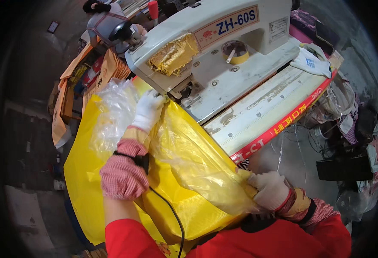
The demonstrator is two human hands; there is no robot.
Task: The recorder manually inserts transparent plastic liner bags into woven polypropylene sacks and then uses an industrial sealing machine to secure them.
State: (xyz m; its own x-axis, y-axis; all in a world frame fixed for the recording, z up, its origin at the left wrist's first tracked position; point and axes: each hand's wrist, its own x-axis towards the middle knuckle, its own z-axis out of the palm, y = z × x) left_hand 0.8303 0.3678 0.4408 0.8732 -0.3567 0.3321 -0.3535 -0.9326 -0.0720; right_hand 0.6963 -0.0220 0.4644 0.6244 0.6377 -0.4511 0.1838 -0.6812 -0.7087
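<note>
A large yellow woven sack (83, 172) hangs in front of me, with a clear plastic liner (116, 112) bunching out at its left and lying over it. My left hand (150, 109), in a white glove, pinches the sack's upper edge close to the needle end of a grey-white industrial sewing machine (258, 77). Its fingertips are partly hidden beside the machine head. At the lower right, my right hand (271, 189), gloved too, grips the other end of the same edge together with some liner. The edge runs fairly straight between both hands, along the machine bed.
A roll of tape (240, 58) and a white cloth (313, 61) lie on the machine. Red banding (279, 122) covers the bed's front side. Orange-brown sacks (109, 71) are stacked at the left, near another person (107, 23). A black cord (174, 210) hangs from my left wrist.
</note>
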